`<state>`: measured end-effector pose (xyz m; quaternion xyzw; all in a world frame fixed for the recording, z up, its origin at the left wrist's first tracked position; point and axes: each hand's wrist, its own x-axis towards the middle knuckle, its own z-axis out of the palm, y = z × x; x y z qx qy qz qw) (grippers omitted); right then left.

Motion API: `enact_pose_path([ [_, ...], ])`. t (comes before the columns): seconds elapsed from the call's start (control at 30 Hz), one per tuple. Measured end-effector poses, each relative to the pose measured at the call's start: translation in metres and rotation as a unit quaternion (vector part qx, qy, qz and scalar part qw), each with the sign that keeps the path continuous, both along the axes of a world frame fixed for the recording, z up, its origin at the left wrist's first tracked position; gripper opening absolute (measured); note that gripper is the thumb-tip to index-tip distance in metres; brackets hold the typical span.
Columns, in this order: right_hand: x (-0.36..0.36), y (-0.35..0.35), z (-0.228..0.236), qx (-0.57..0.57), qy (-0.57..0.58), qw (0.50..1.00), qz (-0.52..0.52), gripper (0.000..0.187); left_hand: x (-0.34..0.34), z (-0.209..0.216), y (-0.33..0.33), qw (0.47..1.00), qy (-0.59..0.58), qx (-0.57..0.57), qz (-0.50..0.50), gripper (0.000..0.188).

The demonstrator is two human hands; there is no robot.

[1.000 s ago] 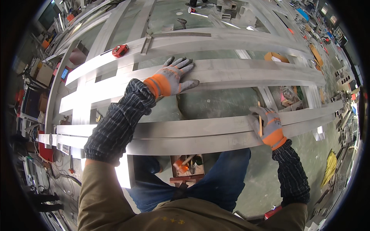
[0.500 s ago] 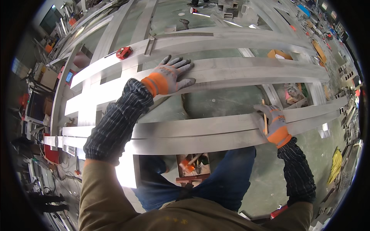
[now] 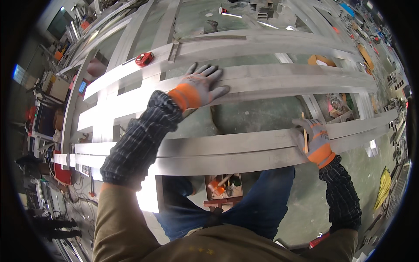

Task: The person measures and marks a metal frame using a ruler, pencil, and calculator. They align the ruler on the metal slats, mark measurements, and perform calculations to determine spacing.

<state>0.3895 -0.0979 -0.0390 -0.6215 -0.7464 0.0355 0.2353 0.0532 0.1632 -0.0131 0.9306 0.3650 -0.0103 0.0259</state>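
Note:
My left hand (image 3: 201, 85), in a grey and orange work glove, lies with spread fingers on the middle silvery metal bar (image 3: 297, 75). At the right, my right hand (image 3: 317, 142) wears a matching glove and rests by the nearest pair of metal bars (image 3: 227, 143). A slim, pale wooden pencil (image 3: 305, 140) stands nearly upright in its closed fingers; its lower tip is hard to make out. Beyond my left hand, a red tape measure (image 3: 144, 59) and a metal square (image 3: 173, 51) sit on the far bar (image 3: 283, 43).
A box with orange-handled tools (image 3: 223, 185) sits below the near bars, between my legs. A power drill (image 3: 211, 25) stands on the far floor. Cardboard boxes (image 3: 321, 60) and a yellow bundle (image 3: 383, 187) are to the right. Cross bars run under the long bars.
The whole view has shifted slightly, so things appear a bit further right. My left hand has slid a little to the right along the bar. My right hand keeps its grip on the pencil.

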Motion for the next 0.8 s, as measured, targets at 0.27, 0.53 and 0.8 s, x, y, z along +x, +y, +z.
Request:
enact_pose_path([
  [0.27,-0.001,0.001,0.004,-0.004,-0.004,1.0,0.008,0.035,0.041,-0.007,-0.011,0.999,-0.03,-0.021,0.002,0.09],
  [0.53,-0.006,0.002,0.005,-0.021,0.015,1.0,0.014,0.036,0.035,-0.005,-0.025,0.999,0.006,-0.016,0.045,0.091],
  [0.8,-0.003,0.0,0.005,0.002,-0.003,1.0,0.014,0.036,0.015,0.003,-0.013,1.0,0.012,0.004,0.023,0.086],
])
